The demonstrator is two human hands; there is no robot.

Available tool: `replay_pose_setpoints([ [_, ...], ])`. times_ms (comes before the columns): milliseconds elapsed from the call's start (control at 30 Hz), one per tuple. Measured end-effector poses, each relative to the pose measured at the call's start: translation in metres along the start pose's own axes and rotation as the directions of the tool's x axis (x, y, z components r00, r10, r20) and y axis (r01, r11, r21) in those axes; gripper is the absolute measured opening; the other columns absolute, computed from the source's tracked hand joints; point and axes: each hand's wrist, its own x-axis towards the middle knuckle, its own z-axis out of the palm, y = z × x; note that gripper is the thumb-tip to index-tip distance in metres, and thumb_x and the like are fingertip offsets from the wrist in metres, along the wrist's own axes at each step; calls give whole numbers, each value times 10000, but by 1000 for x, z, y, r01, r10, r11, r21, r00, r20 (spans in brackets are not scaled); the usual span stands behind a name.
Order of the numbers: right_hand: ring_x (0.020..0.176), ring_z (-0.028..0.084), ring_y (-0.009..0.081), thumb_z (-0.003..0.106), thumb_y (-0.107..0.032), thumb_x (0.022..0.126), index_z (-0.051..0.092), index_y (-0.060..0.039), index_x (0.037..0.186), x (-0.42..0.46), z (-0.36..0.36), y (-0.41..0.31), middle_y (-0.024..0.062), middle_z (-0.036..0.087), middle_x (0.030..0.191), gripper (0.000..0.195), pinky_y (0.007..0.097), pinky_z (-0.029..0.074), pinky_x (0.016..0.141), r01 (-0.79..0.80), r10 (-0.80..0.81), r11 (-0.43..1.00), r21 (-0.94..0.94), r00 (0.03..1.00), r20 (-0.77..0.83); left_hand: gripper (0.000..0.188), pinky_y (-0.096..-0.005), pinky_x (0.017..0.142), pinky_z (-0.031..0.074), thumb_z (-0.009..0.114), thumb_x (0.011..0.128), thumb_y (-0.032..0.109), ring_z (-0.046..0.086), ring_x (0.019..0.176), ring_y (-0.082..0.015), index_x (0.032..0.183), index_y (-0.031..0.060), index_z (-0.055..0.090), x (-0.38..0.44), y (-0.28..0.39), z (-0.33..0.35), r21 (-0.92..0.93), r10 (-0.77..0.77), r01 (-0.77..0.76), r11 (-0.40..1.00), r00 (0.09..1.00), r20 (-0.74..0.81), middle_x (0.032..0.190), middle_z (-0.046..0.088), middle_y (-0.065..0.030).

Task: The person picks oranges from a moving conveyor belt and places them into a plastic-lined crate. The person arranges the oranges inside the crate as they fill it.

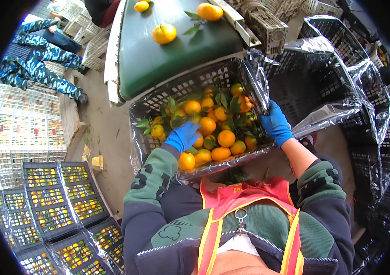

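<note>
A black plastic crate (181,87) lined with clear film stands at the end of a green conveyor belt (147,62). It holds many oranges (226,138), several with green leaves. My left hand (183,136), in a blue glove, lies on the fruit at the crate's left part; whether its fingers hold one is hidden. My right hand (275,123), also blue-gloved, grips the crate's right rim and its film. On the belt are several more oranges (164,33), one of them with leaves.
Empty black crates with film (322,68) stand at the right. Filled black crates (49,199) and stacked white crates (26,120) are at the left. A person in blue camouflage clothes (40,58) is at the upper left. A light metal guard (239,25) edges the belt.
</note>
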Motion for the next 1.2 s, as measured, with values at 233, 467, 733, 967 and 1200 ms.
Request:
replay_pose_setpoints([
  [233, 1112, 603, 416, 670, -215, 819, 495, -89, 1356, -5, -5, -3, 250, 606, 1234, 579, 446, 486, 936, 27, -28, 998, 50, 999, 23, 752, -474, 1039, 428, 823, 700, 152, 464, 1235, -410, 1371, 184, 484, 39, 8, -153, 235, 221, -8, 972, 380, -898, 1370, 421, -182],
  [467, 1090, 603, 426, 653, -189, 809, 531, -69, 1305, -3, 1, 12, 270, 616, 1188, 525, 444, 487, 919, 34, -32, 979, 203, 999, -12, 653, -426, 907, 507, 830, 668, 137, 578, 1001, -351, 1253, 173, 543, 78, -10, -190, 74, 53, 21, 997, 522, -852, 1214, 489, -161],
  [733, 1102, 601, 428, 654, -212, 826, 521, -57, 1327, 1, -1, 9, 272, 614, 1201, 541, 442, 483, 941, 9, -9, 996, 94, 1000, 5, 651, -388, 857, 530, 783, 796, 338, 663, 972, -294, 1320, 56, 519, 29, 14, -119, -289, -323, 229, 930, 884, -339, 1069, 665, -203],
  [967, 1105, 606, 420, 663, -221, 826, 521, -49, 1331, 6, 5, 15, 270, 616, 1204, 552, 432, 479, 949, 8, -6, 996, 85, 1000, -22, 814, -421, 995, 466, 836, 727, 360, 553, 1156, -394, 1392, 78, 461, 121, 58, -35, -430, 128, -279, 859, 929, -347, 1299, 523, -255],
  [1200, 1092, 602, 439, 660, -254, 830, 530, -52, 1316, 9, 8, 23, 279, 608, 1204, 541, 450, 485, 941, 44, -42, 997, 65, 999, -31, 884, -474, 1059, 397, 810, 677, 435, 440, 1265, -407, 1429, 168, 429, 161, 136, 74, 27, 110, -118, 993, 973, 204, 1401, 436, -192],
])
